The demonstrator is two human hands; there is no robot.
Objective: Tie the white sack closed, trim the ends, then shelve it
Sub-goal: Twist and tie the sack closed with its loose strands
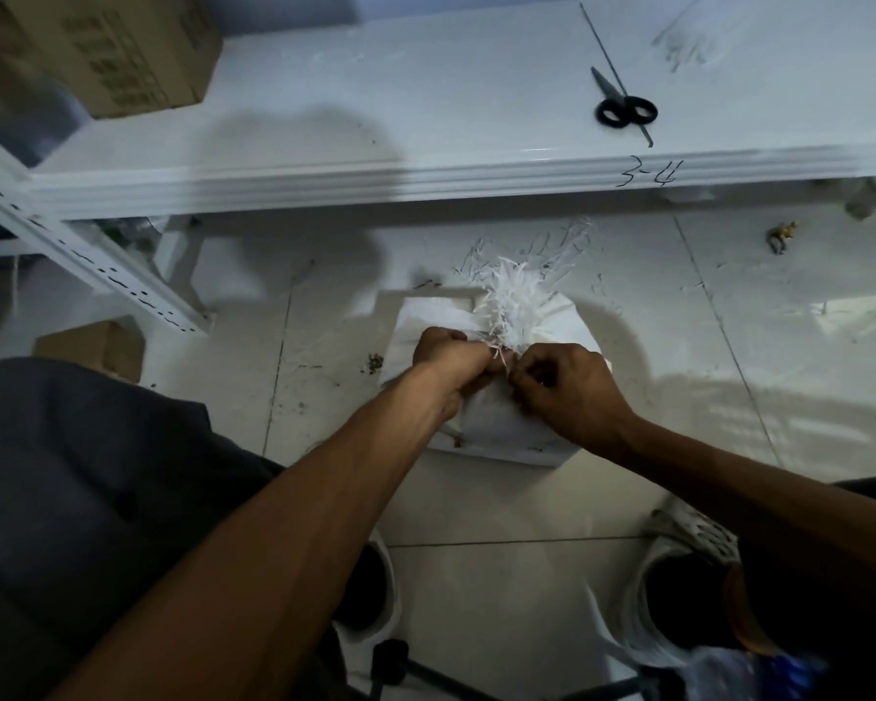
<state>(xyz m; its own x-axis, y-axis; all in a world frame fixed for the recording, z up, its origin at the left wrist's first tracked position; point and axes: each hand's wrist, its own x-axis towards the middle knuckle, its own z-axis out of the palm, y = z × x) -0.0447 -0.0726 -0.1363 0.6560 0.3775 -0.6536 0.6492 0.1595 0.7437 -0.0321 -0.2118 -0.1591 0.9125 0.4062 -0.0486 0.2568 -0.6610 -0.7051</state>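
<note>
The white sack [491, 432] stands on the tiled floor below the shelf, its mouth gathered into a frayed white tuft [517, 306]. My left hand [451, 359] grips the gathered neck from the left. My right hand [567, 392] pinches at the neck from the right, fingers curled; a tie is too small to make out between the fingers. Black-handled scissors [625, 106] lie on the white shelf [375, 174] at the upper right, apart from both hands.
A cardboard box [107, 48] sits on the shelf at the upper left. A perforated white upright [97, 265] slants down at the left. White fibre scraps [552, 245] litter the floor behind the sack. A small box [97, 346] lies at the left. My white shoes [678, 574] stand near.
</note>
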